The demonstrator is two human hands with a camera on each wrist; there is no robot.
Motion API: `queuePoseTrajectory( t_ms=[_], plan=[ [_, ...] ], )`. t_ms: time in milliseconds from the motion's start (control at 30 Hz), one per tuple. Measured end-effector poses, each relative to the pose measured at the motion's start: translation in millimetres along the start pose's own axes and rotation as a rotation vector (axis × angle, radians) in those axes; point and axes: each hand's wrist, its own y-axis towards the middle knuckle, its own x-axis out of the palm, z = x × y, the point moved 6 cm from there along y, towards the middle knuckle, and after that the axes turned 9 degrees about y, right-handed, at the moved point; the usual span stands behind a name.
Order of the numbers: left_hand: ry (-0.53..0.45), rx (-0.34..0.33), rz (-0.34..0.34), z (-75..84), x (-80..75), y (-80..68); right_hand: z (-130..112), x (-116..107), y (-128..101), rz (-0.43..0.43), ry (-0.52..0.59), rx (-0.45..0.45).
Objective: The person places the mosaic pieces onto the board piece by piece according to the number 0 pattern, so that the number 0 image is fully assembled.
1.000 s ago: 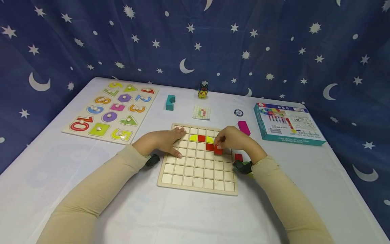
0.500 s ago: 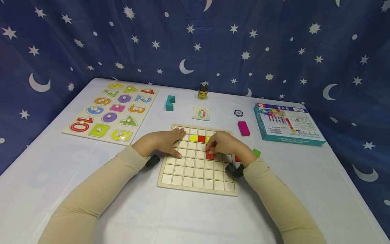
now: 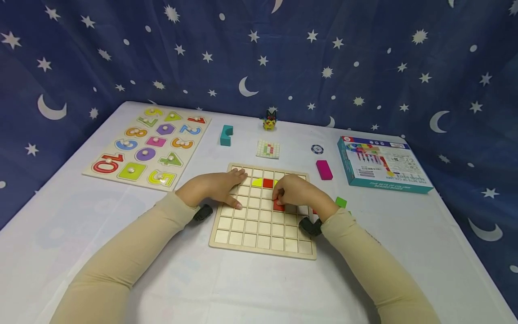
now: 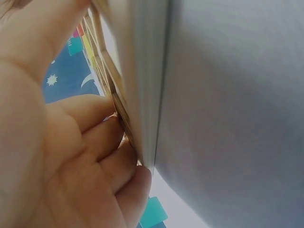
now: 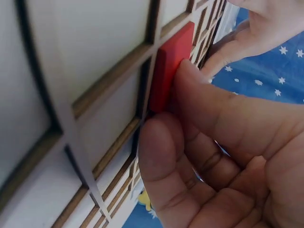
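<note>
In the head view my right hand (image 3: 297,193) pinches a red square tile (image 3: 278,205) at the wooden grid board (image 3: 249,239). Thumb and fingertips press on that tile in the right wrist view, where the red tile (image 5: 172,66) stands slightly proud of its cell. My left hand (image 3: 216,188) rests with spread, fairly straight fingers on the board's left side; the left wrist view has its fingers (image 4: 111,156) along the board's edge. Another red square (image 3: 268,183) lies in an upper row beside a yellow quarter-round piece (image 3: 257,182). My right hand covers part of the grid.
Behind the board lies a small pattern card (image 3: 268,149). A number puzzle (image 3: 147,144) is at left, and a flat box (image 3: 384,164) at right. A magenta block (image 3: 324,170), teal block (image 3: 226,135), chip (image 3: 317,149), figurine (image 3: 269,121) and green tile (image 3: 341,202) stand around.
My right hand has shifted left and slightly nearer with the red tile, to the neighbouring column, then stayed there. A red tile seen farther up is now hidden. The left hand stays put.
</note>
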Motion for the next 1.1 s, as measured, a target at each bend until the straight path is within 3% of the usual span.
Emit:
queuePoseTrajectory(
  t_ms=[233, 433, 767, 1100],
  plan=[
    [0.003, 0.005, 0.000, -0.1, 0.2, 0.4, 1, -1, -1, 0.001, 0.006, 0.014],
    [-0.001, 0.002, -0.002, 0.8, -0.4, 0.2, 11, -14, -14, 0.028, 0.049, 0.061],
    [-0.002, -0.007, -0.007, -0.2, -1.8, -0.8, 48, -38, -48, 0.048, 0.053, 0.147],
    [0.010, 0.012, 0.001, -1.5, 1.1, 3.0, 77, -33, -65, 0.020, 0.070, 0.203]
  ],
)
